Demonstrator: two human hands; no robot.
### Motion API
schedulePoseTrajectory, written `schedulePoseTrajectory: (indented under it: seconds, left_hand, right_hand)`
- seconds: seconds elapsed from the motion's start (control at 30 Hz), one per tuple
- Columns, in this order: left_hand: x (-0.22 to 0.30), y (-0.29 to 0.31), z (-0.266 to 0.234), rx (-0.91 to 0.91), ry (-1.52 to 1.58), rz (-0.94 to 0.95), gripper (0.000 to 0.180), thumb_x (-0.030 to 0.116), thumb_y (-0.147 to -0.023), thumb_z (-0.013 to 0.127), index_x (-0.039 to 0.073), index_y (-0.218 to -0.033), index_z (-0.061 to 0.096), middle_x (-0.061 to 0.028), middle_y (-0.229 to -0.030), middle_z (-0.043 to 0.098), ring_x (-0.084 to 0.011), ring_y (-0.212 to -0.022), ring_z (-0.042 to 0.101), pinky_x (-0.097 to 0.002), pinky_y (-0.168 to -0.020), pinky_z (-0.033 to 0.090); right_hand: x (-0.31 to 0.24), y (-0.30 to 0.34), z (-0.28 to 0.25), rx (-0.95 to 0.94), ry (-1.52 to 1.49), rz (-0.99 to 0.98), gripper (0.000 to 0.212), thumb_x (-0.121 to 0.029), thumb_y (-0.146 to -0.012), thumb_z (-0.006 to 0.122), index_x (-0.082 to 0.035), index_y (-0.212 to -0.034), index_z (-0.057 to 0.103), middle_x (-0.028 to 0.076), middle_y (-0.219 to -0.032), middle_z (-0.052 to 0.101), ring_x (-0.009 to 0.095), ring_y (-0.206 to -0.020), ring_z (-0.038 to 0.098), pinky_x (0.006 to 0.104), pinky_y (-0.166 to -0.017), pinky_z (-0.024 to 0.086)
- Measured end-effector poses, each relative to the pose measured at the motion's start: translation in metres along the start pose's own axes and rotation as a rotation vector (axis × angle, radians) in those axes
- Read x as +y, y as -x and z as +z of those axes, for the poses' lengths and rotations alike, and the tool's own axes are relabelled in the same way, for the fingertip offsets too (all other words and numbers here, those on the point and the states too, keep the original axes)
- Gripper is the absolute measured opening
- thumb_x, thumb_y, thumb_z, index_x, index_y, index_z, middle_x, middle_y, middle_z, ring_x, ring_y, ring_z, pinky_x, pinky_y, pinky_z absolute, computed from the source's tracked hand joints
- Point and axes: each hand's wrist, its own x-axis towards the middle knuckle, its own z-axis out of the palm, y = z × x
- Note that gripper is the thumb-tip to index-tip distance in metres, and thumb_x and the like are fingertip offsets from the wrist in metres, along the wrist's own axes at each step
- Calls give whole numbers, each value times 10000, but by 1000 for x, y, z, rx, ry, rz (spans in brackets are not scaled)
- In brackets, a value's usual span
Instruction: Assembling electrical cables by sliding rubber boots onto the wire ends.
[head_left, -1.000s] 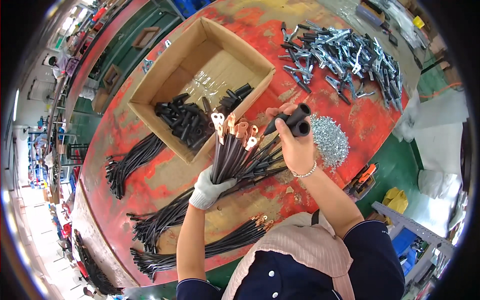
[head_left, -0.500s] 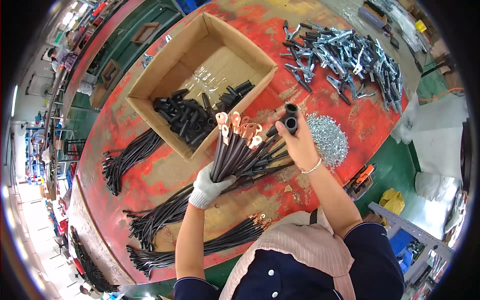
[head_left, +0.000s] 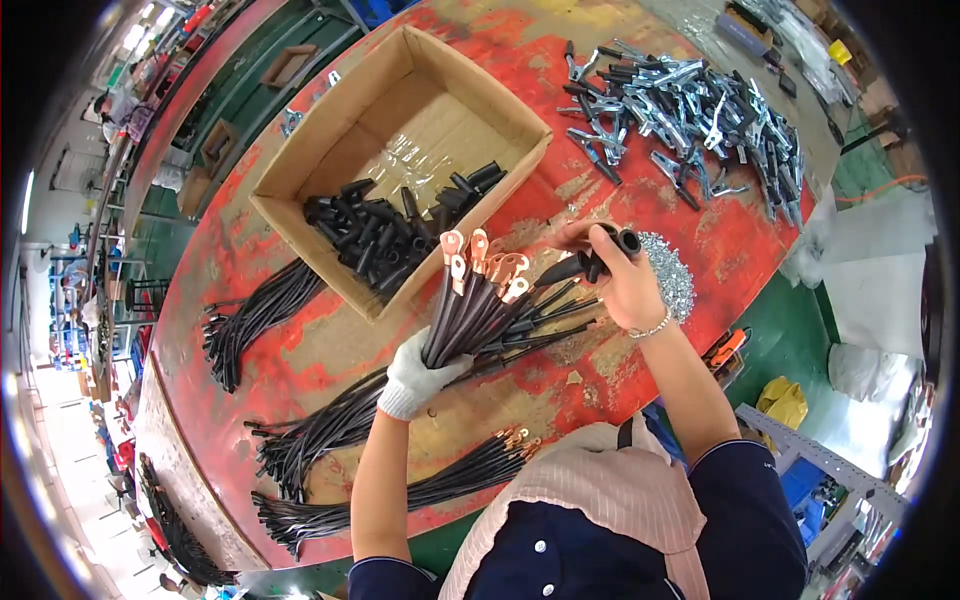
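My left hand [head_left: 418, 376], in a white glove, is closed round a bundle of black cables [head_left: 460, 325]. Flat copper ring lugs [head_left: 480, 250] fan out at the upper ends of these cables. Bare and with a bracelet at the wrist, my right hand [head_left: 628, 282] grips several black rubber sleeves [head_left: 598, 262]. One sleeve's round open end shows beside the thumb; how many the fingers cover is hidden. Just beyond the lugs stands an open cardboard box [head_left: 330, 135] with a heap of black sleeves [head_left: 375, 235] at its near side.
Metal spring clamps [head_left: 700, 115] with black grips are heaped at the far right. Small silvery parts [head_left: 672, 275] lie in a pile partly behind my right hand. More black cable bundles [head_left: 400, 485] rest on the worn red table [head_left: 540, 400], near me and at left.
My right hand has shifted right and slightly nearer me, turning so the sleeves point differently. The cable bundle in my left hand has tilted a little to the right.
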Motion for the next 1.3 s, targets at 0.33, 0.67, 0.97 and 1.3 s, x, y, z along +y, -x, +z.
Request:
schedulePoseTrajectory:
  seconds: [0.33,0.67,0.97,1.3]
  left_hand:
    - [19,6,3,-4,7,-36,376,180,-756,781,28,-1072,648,-63,-963,715,-120,-869,645,-289,-811,506]
    - [-6,4,10,28,-92,-22,375,256,-735,798,57,-1019,656,-81,-885,704,-156,-796,654,-312,-749,514]
    - [-6,4,12,17,-51,-5,368,215,-735,795,49,-1033,655,-72,-911,709,-145,-822,657,-304,-766,517]
    - [14,8,6,1,-27,-34,398,156,-733,793,23,-1078,646,-66,-970,715,-124,-870,653,-287,-812,515]
  right_hand:
    - [22,18,-14,243,221,69,336,-181,-935,628,-23,-1224,563,55,-976,653,74,-730,573,205,-646,458]
    - [34,15,-1,132,361,-8,191,-100,-794,791,-27,-909,658,-22,-821,651,47,-733,562,221,-685,459]
    - [39,15,-6,138,455,-26,250,-42,-795,771,-16,-1014,653,2,-886,665,64,-790,588,235,-712,473]
    - [24,10,10,41,499,-40,264,1,-781,763,-2,-1010,632,47,-951,674,102,-856,629,256,-794,512]
